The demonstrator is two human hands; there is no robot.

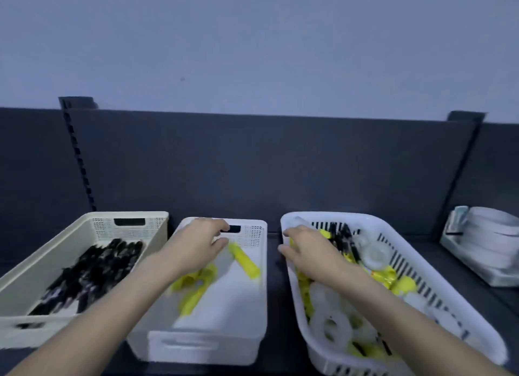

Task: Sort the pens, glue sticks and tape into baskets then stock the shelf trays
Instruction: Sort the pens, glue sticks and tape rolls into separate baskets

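Three baskets stand in a row on a dark shelf. The cream basket point(157, 235) on the left holds several black pens point(92, 271). The white middle basket point(252, 319) holds yellow glue sticks point(196, 285). My left hand point(196, 246) hovers over its far end with fingers loosely curled, and one glue stick point(244, 260) lies blurred just below the fingertips. The white slotted basket point(438, 297) on the right holds mixed glue sticks, black pens point(345, 241) and tape rolls point(331, 325). My right hand point(309, 252) reaches into its far left corner, fingers curled round something yellow, seemingly a glue stick point(292, 242).
A white tray point(477, 266) with pale stacked items sits at the far right of the shelf. A dark back panel point(266, 165) rises behind the baskets, with a slotted upright point(80, 156) at the left. Narrow gaps separate the baskets.
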